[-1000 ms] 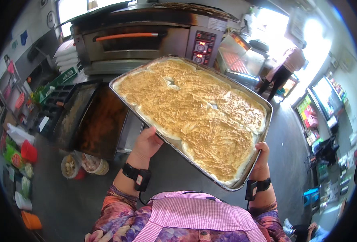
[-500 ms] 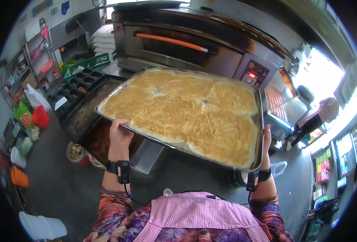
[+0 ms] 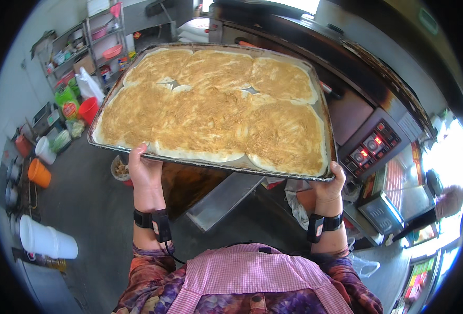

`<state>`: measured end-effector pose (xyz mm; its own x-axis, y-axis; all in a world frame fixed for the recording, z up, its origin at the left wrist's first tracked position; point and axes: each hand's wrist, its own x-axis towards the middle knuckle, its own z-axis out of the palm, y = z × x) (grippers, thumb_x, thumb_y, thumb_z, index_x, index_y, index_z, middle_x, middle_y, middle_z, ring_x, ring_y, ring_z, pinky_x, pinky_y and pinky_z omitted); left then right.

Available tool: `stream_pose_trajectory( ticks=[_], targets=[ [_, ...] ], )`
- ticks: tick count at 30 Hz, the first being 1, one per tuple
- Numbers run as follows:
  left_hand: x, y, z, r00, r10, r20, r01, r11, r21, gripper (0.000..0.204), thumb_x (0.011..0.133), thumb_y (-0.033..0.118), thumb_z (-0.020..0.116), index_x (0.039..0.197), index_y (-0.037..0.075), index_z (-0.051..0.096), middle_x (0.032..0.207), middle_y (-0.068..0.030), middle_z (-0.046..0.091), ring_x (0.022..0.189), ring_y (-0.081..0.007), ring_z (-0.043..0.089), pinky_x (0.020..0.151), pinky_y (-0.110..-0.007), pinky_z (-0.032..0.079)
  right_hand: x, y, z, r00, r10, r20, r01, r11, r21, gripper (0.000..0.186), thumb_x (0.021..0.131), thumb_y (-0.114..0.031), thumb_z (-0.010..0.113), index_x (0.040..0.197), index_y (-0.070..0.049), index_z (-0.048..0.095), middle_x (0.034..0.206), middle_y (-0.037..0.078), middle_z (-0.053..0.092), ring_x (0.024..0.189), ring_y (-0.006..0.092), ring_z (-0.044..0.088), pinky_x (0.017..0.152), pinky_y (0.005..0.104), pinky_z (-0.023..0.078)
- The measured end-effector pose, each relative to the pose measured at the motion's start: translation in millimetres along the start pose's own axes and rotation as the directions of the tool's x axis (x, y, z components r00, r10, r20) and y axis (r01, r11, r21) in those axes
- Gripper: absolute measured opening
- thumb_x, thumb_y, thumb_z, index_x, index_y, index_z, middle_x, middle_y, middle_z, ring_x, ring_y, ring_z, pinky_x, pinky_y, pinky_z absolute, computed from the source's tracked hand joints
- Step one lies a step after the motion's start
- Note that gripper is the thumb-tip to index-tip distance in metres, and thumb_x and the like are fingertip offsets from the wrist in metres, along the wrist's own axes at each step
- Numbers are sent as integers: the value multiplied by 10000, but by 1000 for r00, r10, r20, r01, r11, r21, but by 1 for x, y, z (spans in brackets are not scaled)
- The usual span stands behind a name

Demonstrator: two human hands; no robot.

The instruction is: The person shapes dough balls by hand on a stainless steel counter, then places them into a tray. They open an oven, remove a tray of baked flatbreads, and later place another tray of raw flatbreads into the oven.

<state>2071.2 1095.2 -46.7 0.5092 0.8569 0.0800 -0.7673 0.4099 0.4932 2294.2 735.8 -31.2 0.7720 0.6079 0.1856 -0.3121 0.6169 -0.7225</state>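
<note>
A large dark-rimmed baking tray (image 3: 215, 165) is held up in front of me, filling the upper middle of the view. Flat pale dough pieces (image 3: 205, 115) cover it, joined edge to edge and smeared with a tan-brown spread; small gaps show between them. My left hand (image 3: 145, 170) grips the near rim toward its left end, thumb on top and the other fingers hidden underneath. At the near right corner, my right hand (image 3: 329, 186) is closed round the edge, its fingers partly hidden.
Beyond the tray stands a large oven with a lit control panel (image 3: 370, 146). Below are a brown-stained surface (image 3: 187, 183) and a metal sheet (image 3: 226, 201). Buckets, one orange (image 3: 39, 172) and one white (image 3: 46, 238), stand left. Another person (image 3: 448, 201) is at far right.
The tray has shifted left and up in the view and turned, now hiding much of the oven front. The surroundings have swung round. My right hand shows at the near right corner.
</note>
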Motion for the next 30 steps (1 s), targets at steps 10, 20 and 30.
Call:
stream_pose_trajectory(
  ticks=[10,20,30],
  targets=[
    [-46,-12,46,988,29,-151,-39,997,-60,107,771,14,573,872,43,556,794,-44,611,711,-149,607,616,-260,500,75,6,51,995,100,11,-99,948,302,598,816,-291,617,1313,-37,399,1333,133,464,1214,328,454,1003,507,375],
    [-82,-3,29,969,182,170,-146,968,-206,505,910,275,493,1354,62,386,1370,-126,433,1254,-271,423,909,-424,473,140,-44,29,996,92,-17,-86,973,214,632,663,-138,548,1279,-31,452,1271,137,524,1161,327,502,977,460,412],
    [-117,17,55,995,83,57,-86,995,56,575,942,465,380,1316,32,440,1316,-139,499,1150,-290,513,999,-406,395,192,-33,-24,953,299,43,-301,925,232,604,648,-156,538,1230,-11,478,1227,134,547,1148,311,499,1019,430,368]
  ],
)
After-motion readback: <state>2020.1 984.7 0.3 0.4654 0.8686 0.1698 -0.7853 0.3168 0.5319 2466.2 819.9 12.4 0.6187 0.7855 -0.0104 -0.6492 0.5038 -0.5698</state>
